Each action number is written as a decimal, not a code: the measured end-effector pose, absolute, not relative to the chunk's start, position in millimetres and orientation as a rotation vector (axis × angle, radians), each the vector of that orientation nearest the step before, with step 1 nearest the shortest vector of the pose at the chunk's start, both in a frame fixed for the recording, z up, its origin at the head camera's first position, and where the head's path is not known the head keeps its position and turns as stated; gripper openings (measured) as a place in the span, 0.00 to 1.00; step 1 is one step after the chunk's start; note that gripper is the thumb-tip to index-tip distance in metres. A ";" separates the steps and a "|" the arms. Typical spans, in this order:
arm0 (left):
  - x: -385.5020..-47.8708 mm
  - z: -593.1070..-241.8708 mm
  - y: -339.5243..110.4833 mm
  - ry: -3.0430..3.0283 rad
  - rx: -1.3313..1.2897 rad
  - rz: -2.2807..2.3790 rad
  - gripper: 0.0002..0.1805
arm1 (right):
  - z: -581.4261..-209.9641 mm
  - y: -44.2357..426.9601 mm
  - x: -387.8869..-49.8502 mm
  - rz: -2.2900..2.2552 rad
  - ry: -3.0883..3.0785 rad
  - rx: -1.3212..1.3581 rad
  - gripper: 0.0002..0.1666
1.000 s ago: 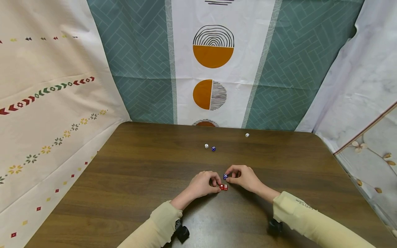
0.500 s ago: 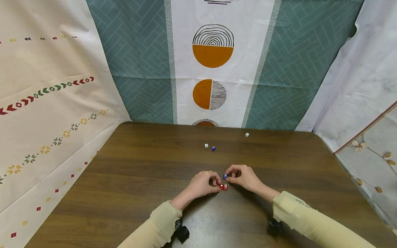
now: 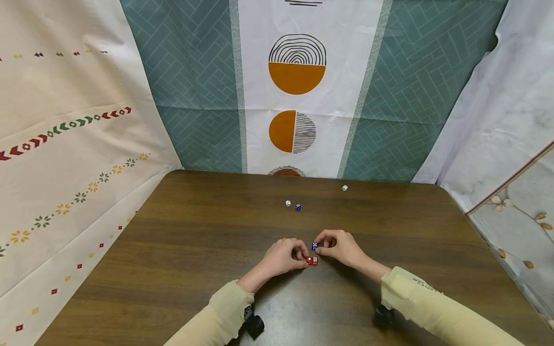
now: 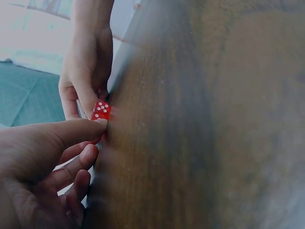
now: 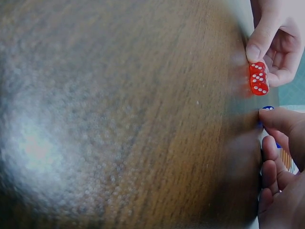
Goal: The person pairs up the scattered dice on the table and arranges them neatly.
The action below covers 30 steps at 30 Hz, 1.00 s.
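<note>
With thumb and fingers my left hand (image 3: 282,255) pinches the left one of two red dice (image 3: 314,261) that sit side by side on the brown table (image 3: 182,269). White pips show on the red dice (image 5: 259,78) in the right wrist view. Just beyond the pair, my right hand (image 3: 342,246) pinches a blue die (image 3: 314,246) between thumb and forefinger. Most of that blue die (image 5: 268,108) is hidden by the thumb in the right wrist view. Whether the blue die touches the table or the red dice, I cannot tell.
Farther back on the table lie a white die (image 3: 288,203) and another blue die (image 3: 297,207) near each other. A second white die (image 3: 345,188) is by the back edge. Patterned cloths (image 3: 199,96) hang behind and at both sides.
</note>
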<state>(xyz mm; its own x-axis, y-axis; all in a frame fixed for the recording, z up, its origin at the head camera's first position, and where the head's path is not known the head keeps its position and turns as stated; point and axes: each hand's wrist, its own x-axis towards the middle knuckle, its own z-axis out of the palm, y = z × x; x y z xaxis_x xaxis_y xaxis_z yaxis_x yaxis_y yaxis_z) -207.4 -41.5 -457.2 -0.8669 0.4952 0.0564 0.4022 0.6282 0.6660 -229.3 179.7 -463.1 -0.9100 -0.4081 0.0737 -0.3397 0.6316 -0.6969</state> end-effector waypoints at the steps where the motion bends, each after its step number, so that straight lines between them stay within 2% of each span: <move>1: -207.3 -457.4 -41.4 2.714 0.750 1.063 0.06 | -463.2 179.7 -229.3 -1.149 2.755 -0.634 0.08; 10: -215.4 -452.7 -46.3 2.582 0.792 1.087 0.09 | -463.3 179.9 -229.9 -1.147 2.757 -0.633 0.08; 18: -248.0 -431.4 -57.7 2.464 0.867 0.957 0.09 | -462.5 178.5 -230.1 -1.144 2.754 -0.626 0.08; 24: -282.2 -420.2 -59.6 2.600 0.762 0.988 0.07 | -461.2 177.9 -230.1 -1.147 2.757 -0.625 0.08; 30: -309.3 -427.0 -57.7 2.763 0.605 1.089 0.09 | -461.3 178.2 -229.0 -1.147 2.753 -0.615 0.08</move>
<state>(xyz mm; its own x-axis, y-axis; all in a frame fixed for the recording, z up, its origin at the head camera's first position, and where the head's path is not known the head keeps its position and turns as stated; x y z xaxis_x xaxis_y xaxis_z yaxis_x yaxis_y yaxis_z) -309.3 -57.7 -427.0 -0.9146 0.4022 0.0425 0.3230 0.6631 0.6753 -229.0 178.2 -461.3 -0.9139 -0.4008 0.0649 -0.3284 0.6356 -0.6987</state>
